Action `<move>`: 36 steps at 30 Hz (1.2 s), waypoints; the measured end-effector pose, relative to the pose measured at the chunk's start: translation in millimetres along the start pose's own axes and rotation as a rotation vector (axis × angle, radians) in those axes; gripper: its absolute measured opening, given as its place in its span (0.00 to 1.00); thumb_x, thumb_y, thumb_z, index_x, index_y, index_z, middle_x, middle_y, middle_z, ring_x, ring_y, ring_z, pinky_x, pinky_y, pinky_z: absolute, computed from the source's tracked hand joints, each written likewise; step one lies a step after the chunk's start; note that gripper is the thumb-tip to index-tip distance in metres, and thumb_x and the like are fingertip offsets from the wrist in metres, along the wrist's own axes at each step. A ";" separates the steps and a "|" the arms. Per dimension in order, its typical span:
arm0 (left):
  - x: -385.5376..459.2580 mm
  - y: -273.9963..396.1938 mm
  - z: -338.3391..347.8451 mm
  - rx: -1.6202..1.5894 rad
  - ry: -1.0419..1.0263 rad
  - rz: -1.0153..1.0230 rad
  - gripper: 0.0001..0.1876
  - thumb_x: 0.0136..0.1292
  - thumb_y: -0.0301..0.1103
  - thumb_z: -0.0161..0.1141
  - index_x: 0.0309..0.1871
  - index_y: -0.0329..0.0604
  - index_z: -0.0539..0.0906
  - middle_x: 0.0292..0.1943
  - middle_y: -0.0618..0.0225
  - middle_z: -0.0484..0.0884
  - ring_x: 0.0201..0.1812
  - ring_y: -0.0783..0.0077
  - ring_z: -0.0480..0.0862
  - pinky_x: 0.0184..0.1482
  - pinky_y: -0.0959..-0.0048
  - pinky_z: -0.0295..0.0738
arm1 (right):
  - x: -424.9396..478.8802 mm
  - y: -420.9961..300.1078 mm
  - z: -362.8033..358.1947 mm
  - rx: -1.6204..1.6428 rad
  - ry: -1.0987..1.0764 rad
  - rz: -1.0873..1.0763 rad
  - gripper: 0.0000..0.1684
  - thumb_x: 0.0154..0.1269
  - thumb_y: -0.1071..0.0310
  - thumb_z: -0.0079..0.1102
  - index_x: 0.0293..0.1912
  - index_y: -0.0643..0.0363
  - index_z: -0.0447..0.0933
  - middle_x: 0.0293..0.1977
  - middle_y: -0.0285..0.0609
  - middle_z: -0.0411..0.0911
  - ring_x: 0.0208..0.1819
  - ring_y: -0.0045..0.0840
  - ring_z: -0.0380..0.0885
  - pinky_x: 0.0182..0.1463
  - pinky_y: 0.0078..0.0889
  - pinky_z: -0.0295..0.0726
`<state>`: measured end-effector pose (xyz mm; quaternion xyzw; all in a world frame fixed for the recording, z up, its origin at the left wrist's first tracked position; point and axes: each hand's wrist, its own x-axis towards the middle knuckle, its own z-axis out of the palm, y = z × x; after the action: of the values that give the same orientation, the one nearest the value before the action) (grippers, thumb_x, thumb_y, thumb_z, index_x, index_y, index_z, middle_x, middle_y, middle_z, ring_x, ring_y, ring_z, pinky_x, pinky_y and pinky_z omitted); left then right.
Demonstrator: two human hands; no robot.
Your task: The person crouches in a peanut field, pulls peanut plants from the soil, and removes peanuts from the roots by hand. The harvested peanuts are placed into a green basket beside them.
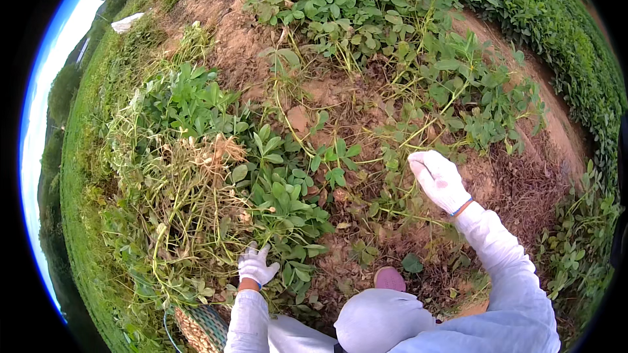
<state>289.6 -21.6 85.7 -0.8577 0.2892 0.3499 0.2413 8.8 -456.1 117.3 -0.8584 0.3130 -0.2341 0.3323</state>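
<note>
My left hand (257, 265), in a white knit glove, has its fingers spread at the near edge of a heap of uprooted peanut plants (196, 206). Pale roots and peanut pods (216, 154) show on top of that heap. Out to the right is my right hand (438, 179), also gloved, with its fingers curled beside the yellow-green stems of a sprawling peanut plant (458, 90). Whether a stem is inside those fingers is hidden. The right glove has a reddish stain on it.
A woven basket (208, 326) of peanuts stands at the lower left, against the heap. My pink shoe (390, 278) rests on leaf-strewn soil. Leafy peanut plants (353, 5) grow ahead, and a dense green row (544, 19) curves along the right. A white sack (127, 23) lies far left.
</note>
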 end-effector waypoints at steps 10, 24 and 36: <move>44.9 17.6 4.1 -0.103 -0.202 -0.116 0.42 0.60 0.63 0.58 0.77 0.61 0.65 0.81 0.46 0.50 0.75 0.42 0.66 0.74 0.55 0.64 | 274.0 13.0 207.2 -0.252 -0.336 -0.363 0.19 0.71 0.57 0.56 0.54 0.58 0.78 0.51 0.54 0.78 0.53 0.49 0.79 0.60 0.46 0.78; 49.2 20.0 17.7 -0.195 -0.271 -0.158 0.42 0.65 0.66 0.48 0.80 0.61 0.60 0.82 0.46 0.43 0.80 0.44 0.52 0.77 0.45 0.53 | 297.7 81.9 123.4 -0.867 -1.122 0.430 0.58 0.68 0.20 0.25 0.67 0.65 0.73 0.69 0.58 0.69 0.72 0.49 0.66 0.73 0.46 0.63; 37.4 20.3 31.9 -0.224 -0.063 -0.085 0.41 0.64 0.62 0.54 0.77 0.54 0.64 0.81 0.43 0.46 0.79 0.37 0.52 0.78 0.46 0.50 | 255.5 43.4 104.0 -1.087 -1.237 0.111 0.60 0.55 0.22 0.55 0.67 0.67 0.71 0.64 0.57 0.75 0.68 0.47 0.71 0.75 0.48 0.61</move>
<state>283.4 -28.7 33.4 -0.8793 0.2040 0.3963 0.1676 233.1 -614.5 66.0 -0.8565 0.1851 0.4818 -0.0061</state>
